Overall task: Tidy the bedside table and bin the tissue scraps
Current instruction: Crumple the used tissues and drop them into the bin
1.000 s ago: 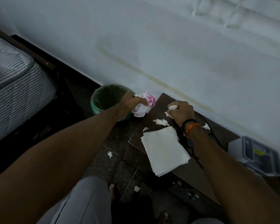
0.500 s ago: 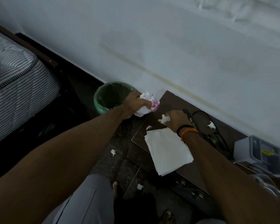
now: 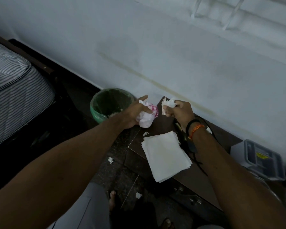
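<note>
Both our arms reach fwd, our left hand (image 3: pixel 133 115) curled round a pink-white wad w/ index finger sticking out straight, our right hand (image 3: pixel 182 111) fisted on white scraps, orange & black bands at the wrist.

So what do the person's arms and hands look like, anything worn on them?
Both forearms are bare, no sleeves or gloves in view. The right hand has a black band and an orange thread band at its wrist. The left hand and its wrist wear nothing.
</note>
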### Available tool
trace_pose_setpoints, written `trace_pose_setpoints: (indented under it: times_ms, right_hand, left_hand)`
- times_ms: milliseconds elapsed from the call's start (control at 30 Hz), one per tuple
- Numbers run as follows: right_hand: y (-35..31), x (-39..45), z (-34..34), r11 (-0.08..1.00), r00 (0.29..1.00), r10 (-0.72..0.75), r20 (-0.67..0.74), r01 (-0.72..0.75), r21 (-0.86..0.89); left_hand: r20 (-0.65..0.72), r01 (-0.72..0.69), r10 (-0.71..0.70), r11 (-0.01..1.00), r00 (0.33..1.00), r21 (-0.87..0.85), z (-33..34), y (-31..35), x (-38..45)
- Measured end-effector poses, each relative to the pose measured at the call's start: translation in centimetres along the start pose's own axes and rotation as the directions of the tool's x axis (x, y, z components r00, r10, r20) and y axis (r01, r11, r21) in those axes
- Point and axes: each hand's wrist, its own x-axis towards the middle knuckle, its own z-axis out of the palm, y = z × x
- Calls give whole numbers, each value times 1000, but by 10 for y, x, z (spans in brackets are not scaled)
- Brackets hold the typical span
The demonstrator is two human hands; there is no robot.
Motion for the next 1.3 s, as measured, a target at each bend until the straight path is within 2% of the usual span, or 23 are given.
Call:
trace_pose_setpoints:
  times_ms: [100, 300, 400, 500, 600, 767, 1000, 1133, 1233, 1300]
  right_hand:
    - [-11, -3, 2, 999, 1000, -10, -4, 10, -42]
    - [-6, -5, -5, 974, 996, -9, -87, -11, -227]
    - [-7, -4, 7, 955, 996, -20, -85, -6, -296]
    - [-19, 6, 43, 933, 999, -43, -10, 36, -357]
    - [-28, 23, 88, 914, 994, -79, 72, 101, -392]
    - [-23, 58, 160, 861, 993, 37, 115, 26, -508]
    - [0, 94, 216, 827, 994, 80, 76, -24, -562]
    - [-1, 112, 230, 827, 990, 79, 119, 2, -563]
    - [2, 123, 229, 808, 983, 72, 171, 43, -588]
    - [8, 126, 222, 827, 988, 74, 134, 15, -562]
  left_hand:
    - [54, 29, -26, 998, 998, -57, 10, -4, 2]
    - [-201, -79, 110, 985, 973, 156, -3, 12, 0]
    - [-261, -87, 154, 964, 953, 252, -23, 25, 2]
    - [-301, -69, 147, 965, 942, 255, -45, 33, 6]
    - [-350, -28, 149, 944, 925, 328, -77, 27, 24]
    - [-453, -23, 156, 958, 877, 285, -122, 12, 32]
    - [-524, 59, 151, 930, 838, 362, -167, -3, 63]
    - [-543, 35, 144, 951, 827, 306, -175, 2, 76]
    - [-503, 23, 138, 954, 853, 300, -182, 3, 80]
    - [-484, 56, 94, 956, 870, 287, -181, 1, 77]
